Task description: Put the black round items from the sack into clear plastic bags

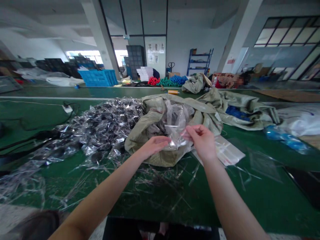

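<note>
Both the left hand (153,145) and right hand (201,141) pinch a clear plastic bag (178,131) in their fingers (188,132), which could lose it if their grip slackens on the slippery film.

Pale walls (185,33) and square concrete pillars (100,36) rose to a high ceiling (45,30). Daylight came through a large paned window (287,35) on the right. A blue metal shelf (200,62) stood against the far wall, near posters (155,50) and stacked black crates (135,61).
</note>
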Available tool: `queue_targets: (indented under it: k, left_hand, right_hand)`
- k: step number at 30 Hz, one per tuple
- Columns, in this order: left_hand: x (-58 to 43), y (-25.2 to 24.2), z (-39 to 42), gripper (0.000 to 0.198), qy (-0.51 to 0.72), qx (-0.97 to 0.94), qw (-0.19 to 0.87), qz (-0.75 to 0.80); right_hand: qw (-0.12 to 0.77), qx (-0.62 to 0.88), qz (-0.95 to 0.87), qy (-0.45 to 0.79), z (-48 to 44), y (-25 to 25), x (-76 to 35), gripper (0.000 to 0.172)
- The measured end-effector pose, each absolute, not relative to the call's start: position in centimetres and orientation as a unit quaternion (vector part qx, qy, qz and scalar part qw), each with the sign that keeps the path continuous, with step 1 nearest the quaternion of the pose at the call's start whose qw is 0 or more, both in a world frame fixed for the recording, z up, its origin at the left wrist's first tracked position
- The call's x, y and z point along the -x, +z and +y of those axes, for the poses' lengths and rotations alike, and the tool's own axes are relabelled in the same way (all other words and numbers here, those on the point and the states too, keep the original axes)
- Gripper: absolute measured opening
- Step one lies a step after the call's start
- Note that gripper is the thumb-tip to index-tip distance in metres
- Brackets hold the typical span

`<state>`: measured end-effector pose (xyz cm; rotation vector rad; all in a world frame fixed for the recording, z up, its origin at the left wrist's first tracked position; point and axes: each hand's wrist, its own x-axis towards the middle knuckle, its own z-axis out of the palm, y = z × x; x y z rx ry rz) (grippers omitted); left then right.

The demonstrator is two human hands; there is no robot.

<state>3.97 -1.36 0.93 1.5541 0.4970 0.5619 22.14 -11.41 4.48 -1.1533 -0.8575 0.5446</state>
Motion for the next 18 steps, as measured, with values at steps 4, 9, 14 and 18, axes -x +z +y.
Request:
queue_targets:
  k: [4, 9, 14, 18]
  left_hand:
    - [-3.8, -0.5, -1.8, 0.051, 0.238, -0.655, 0.689, 0.199]
    - [-3.3, -1.1, -1.4, 0.045, 0.286, -0.637, 0.660, 0.278]
    - [-3.1, -1.3, -0.6, 0.040, 0.336, -0.577, 0.667, 0.330]
    - [-3.1, -1.7, 0.0, 0.040, 0.394, -0.537, 0.664, 0.340]
  right_hand:
    - [0.702, 0.523, -0.337, 0.347, -8.6, 1.1, -19.5, 0.036]
    - [0.682, 0.556, -0.331, 0.341, -7.6, -2.4, -19.4, 0.039]
    - [0.635, 0.623, -0.414, 0.192, -8.5, -2.6, -19.6, 0.049]
    - [0.498, 0.619, -0.606, -0.049, -9.9, -1.7, -18.7, 0.071]
